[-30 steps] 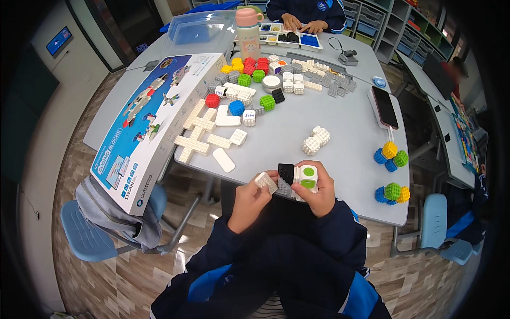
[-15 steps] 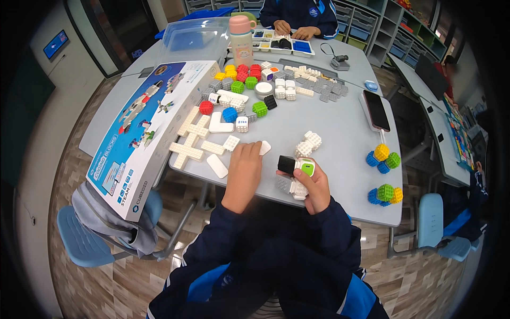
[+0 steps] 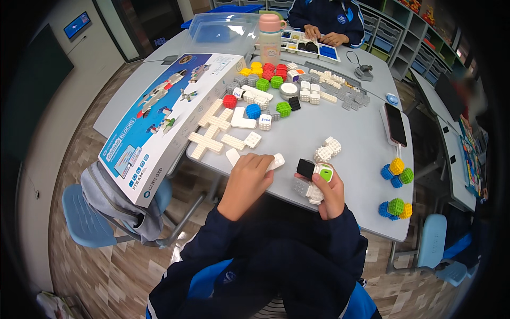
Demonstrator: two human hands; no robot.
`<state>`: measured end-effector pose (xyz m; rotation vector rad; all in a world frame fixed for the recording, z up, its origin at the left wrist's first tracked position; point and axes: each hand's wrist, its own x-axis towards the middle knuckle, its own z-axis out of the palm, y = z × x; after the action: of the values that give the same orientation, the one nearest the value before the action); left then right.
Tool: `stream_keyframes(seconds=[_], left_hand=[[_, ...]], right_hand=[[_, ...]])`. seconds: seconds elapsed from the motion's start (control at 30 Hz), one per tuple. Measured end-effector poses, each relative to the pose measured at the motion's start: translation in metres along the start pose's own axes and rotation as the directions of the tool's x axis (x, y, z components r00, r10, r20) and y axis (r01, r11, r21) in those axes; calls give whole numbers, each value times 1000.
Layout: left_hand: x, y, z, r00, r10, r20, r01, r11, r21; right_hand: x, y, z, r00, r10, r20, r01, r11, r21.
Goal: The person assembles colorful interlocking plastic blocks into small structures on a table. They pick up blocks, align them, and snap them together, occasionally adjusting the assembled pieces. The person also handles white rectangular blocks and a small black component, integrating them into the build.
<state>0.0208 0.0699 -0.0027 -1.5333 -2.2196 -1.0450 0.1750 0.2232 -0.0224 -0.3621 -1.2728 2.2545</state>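
Observation:
My left hand (image 3: 247, 182) is over the table's front edge, its fingers closed on a white flat piece (image 3: 277, 161) whose rounded end sticks out past the fingertips. Partly covered by that hand is a white rounded tile (image 3: 232, 155). In my right hand (image 3: 331, 193) is a block assembly (image 3: 314, 195) of white and grey studded cubes, with a black cube (image 3: 305, 168) and a green-faced white cube (image 3: 325, 173) on top. The thumb presses near the green face. Just beyond it on the table rests a joined pair of white studded cubes (image 3: 327, 149).
At left lies a large blue-and-white box (image 3: 164, 117). Loose blocks, including a blue cube (image 3: 253, 111), cover the table's middle, near a bottle (image 3: 270, 45). A phone (image 3: 394, 125) and two coloured block clusters (image 3: 395, 208) line the right side. Another person's hands (image 3: 333, 39) work over a parts tray.
The view has shifted, so the table appears farther right. My left hand has drawn the white flat piece slightly nearer and partly covers the rounded tile. My right hand keeps its assembly.

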Motion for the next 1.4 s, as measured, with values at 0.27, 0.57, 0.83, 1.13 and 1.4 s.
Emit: stream_keyframes(seconds=[0.27, 0.57, 0.83, 1.13, 1.4], left_hand=[[-41, -11, -52, 987, -138, -78, 140, 990, 13], [-15, -46, -67, 991, 43, 126, -53, 996, 75], [3, -64, -49, 906, 193, 376, -219, 975, 28], [-9, -17, -48, 995, 61, 80, -41, 972, -233], [-3, 54, 23, 940, -279, 199, 342, 728, -595]], right_hand=[[0, 3, -1, 1000, -8, -19, 7, 1000, -17], [2, 5, -4, 1000, -12, -11, 12, 999, -41], [1, 3, -2, 1000, -6, -9, 6, 999, -50], [0, 1, -2, 999, 29, 31, -28, 999, -38], [-1, 6, -7, 997, 75, -8, -75, 994, -79]])
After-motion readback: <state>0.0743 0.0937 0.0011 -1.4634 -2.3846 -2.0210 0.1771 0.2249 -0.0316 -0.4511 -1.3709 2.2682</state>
